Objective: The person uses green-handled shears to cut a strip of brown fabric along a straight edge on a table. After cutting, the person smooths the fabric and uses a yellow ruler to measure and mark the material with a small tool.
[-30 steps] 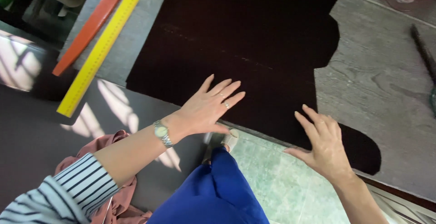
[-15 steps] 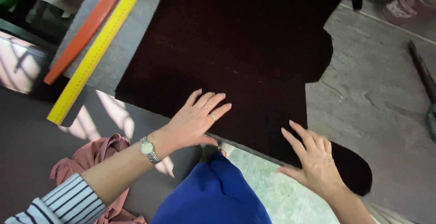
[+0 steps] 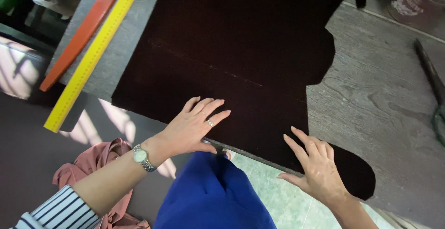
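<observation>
We see left hand (image 3: 192, 127) and right hand (image 3: 317, 168) pressed flat, fingers spread, on near edge of dark brown leather sheet (image 3: 232, 57) lying on grey wooden tabletop (image 3: 384, 108). Yellow ruler (image 3: 95, 55) well left.

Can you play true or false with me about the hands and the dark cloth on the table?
1. Both hands lie flat on the dark cloth. True: left hand, right hand.
2. The left hand holds the yellow ruler. False: the ruler lies apart, near the table's far-left edge.
3. A watch is on the left wrist. True.
4. The orange strip lies on top of the cloth. False: it lies beside the ruler, off the cloth.
</observation>
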